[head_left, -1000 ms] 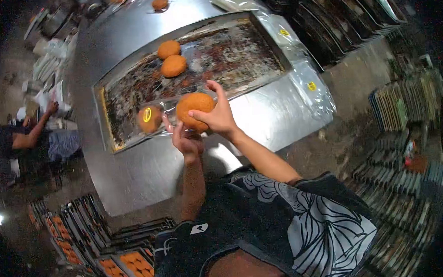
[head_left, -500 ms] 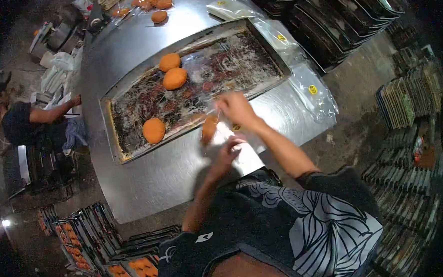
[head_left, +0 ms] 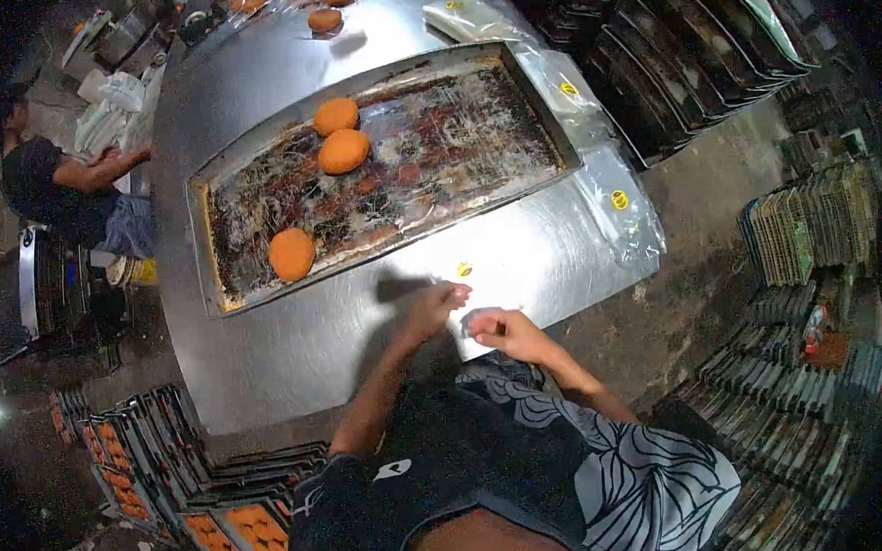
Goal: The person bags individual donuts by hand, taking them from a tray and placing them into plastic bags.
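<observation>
My left hand (head_left: 435,310) is low over the table's front part, its fingers drawn together at the edge of a bright, clear plastic bag with a yellow mark (head_left: 464,270). Whether they grip the plastic is lost in glare. Close by on the right is my right hand (head_left: 509,334), fingers loosely bent with a gap at the thumb and no bun in it. Beyond both hands lies a worn baking tray (head_left: 454,140). On it sit three round orange-brown buns: a far one (head_left: 336,114), one touching it (head_left: 344,152), and another (head_left: 291,254) near the left end.
More clear bags (head_left: 619,198) lie along the metal table's right side. Several buns, one of them apart (head_left: 325,20), are at the far end. Dark trays (head_left: 669,64) are stacked at right. A co-worker (head_left: 57,181) sits at left. Bun-filled trays (head_left: 245,540) stand lower left.
The bun in clear plastic that hung between my hands is gone from them. My right hand has come down and back toward my body. The view has shifted slightly.
</observation>
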